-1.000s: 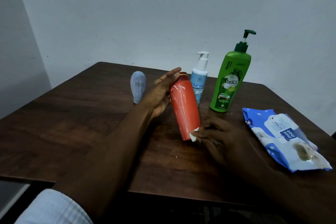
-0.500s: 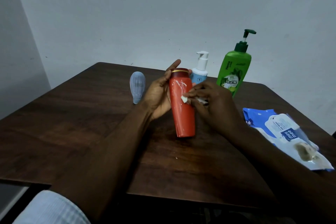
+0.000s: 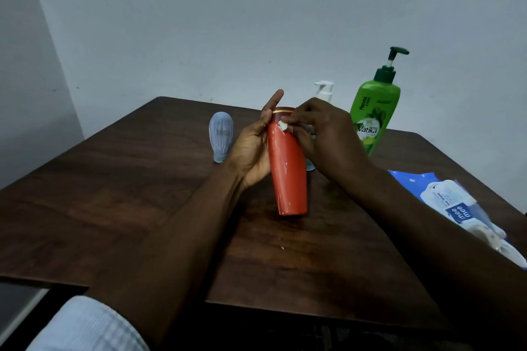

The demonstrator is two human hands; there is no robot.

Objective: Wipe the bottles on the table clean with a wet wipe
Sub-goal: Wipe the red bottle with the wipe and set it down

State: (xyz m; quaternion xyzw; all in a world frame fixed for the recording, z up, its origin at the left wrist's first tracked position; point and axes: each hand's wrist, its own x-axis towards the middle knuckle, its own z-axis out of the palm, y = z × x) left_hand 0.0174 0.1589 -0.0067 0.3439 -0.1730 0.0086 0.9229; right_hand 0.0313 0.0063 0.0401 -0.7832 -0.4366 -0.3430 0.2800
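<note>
Head view: the red bottle (image 3: 288, 168) stands near the centre of the wooden table (image 3: 114, 194), tilted slightly with its capped top leaning toward 11 o'clock and its base on the tabletop. The left hand (image 3: 251, 151) cradles the bottle from its 9 o'clock side, palm against the body; the forefinger points up past the cap, and the remaining fingers are hidden behind the bottle. The right hand (image 3: 322, 134) reaches in from 3 o'clock, fingers curled and pinching a small white wet wipe (image 3: 283, 125) against the bottle's shoulder, just under the gold band of the cap.

At 10 o'clock from the red bottle, a pale blue bottle (image 3: 221, 137) stands on its cap, apart from the left hand. At 1 o'clock, a white pump bottle (image 3: 324, 90) is mostly hidden behind the right hand; only the pump head and a bit of the base show. At 2 o'clock stands a green pump bottle (image 3: 373, 114), upright. At 4 o'clock, the blue and white wipes pack (image 3: 450, 202) lies flat near the table's right edge.
</note>
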